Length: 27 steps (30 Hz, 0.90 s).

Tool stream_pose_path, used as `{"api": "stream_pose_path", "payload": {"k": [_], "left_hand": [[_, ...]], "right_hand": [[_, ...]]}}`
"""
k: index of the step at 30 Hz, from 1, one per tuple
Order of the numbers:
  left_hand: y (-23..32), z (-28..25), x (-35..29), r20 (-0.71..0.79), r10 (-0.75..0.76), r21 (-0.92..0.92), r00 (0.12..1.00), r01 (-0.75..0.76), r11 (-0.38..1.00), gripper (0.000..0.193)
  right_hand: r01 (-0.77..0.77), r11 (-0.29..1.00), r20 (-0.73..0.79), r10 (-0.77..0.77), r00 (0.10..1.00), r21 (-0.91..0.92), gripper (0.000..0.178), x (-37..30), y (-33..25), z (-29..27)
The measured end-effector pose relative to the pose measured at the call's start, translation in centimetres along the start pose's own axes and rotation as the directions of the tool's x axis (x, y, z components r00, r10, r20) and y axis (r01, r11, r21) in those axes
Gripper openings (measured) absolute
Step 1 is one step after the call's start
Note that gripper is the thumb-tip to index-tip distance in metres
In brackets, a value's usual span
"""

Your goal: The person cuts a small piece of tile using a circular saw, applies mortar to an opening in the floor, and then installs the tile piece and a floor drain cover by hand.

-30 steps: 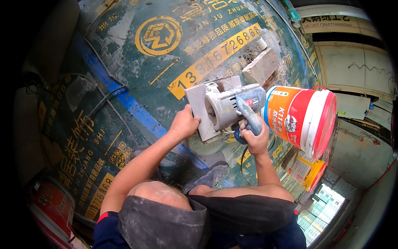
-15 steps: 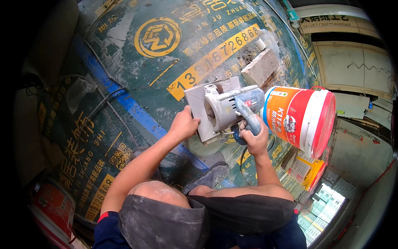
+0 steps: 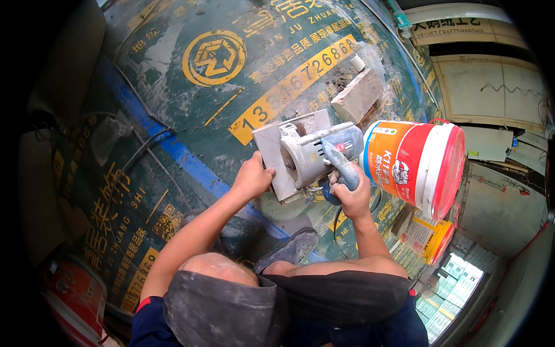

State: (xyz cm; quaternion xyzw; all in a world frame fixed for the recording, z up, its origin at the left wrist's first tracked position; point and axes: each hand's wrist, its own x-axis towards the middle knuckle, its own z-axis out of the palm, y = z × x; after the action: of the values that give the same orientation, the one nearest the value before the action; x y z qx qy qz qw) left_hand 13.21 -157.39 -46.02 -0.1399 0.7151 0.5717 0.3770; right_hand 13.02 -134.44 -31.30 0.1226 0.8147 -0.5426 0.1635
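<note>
My right hand (image 3: 354, 194) is wrapped round the blue-grey handle of a dusty handheld tile cutter (image 3: 303, 157), its round metal guard facing left. The cutter rests on a pale square tile (image 3: 267, 151), covering much of it. At the tile's left edge, my left hand (image 3: 254, 175) is closed on the rim, thumb on top and fingers partly hidden. The cutter's blade is hidden by its guard and body. A dark cord (image 3: 336, 228) runs down from the tool past my right hand.
Close to the cutter's right end stands a red and orange bucket (image 3: 399, 165), with a yellow bucket (image 3: 425, 234) nearer me. A rough pale block (image 3: 357, 97) lies beyond the cutter. Cables (image 3: 149, 134) cross the green floor sheeting (image 3: 191, 124) at left. My shoe (image 3: 292, 250) is near the tile.
The whole view has shifted slightly, so things appear a little farther left. Both hands keep their holds on the tile and the tile cutter; no clear movement between them shows.
</note>
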Motion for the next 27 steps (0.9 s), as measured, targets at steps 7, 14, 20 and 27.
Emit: {"api": "stream_pose_path", "payload": {"k": [7, 14, 20, 27], "left_hand": [[0.1, 0.1, 0.1, 0.001, -0.022, 0.029, 1.0, 0.022, 0.999, 0.039], [-0.6, 0.4, 0.2, -0.048, 0.044, 0.044, 0.998, -0.041, 0.998, 0.037], [0.6, 0.0, -0.3, -0.011, -0.002, -0.004, 1.0, 0.002, 1.0, 0.036], [-0.2, 0.2, -0.1, -0.045, 0.035, 0.041, 0.998, -0.033, 0.999, 0.038]], "right_hand": [[0.01, 1.0, -0.003, -0.011, 1.0, -0.003, 0.017, 0.0, 0.5, -0.2], [-0.003, 0.999, 0.003, 0.003, 1.0, 0.036, 0.018, 0.2, 0.2, 0.0], [-0.009, 0.998, 0.002, 0.009, 1.0, 0.061, 0.016, 0.4, 0.6, -0.1], [0.0, 0.997, 0.002, 0.0, 1.0, 0.071, 0.015, 0.5, 0.5, 0.0]]}}
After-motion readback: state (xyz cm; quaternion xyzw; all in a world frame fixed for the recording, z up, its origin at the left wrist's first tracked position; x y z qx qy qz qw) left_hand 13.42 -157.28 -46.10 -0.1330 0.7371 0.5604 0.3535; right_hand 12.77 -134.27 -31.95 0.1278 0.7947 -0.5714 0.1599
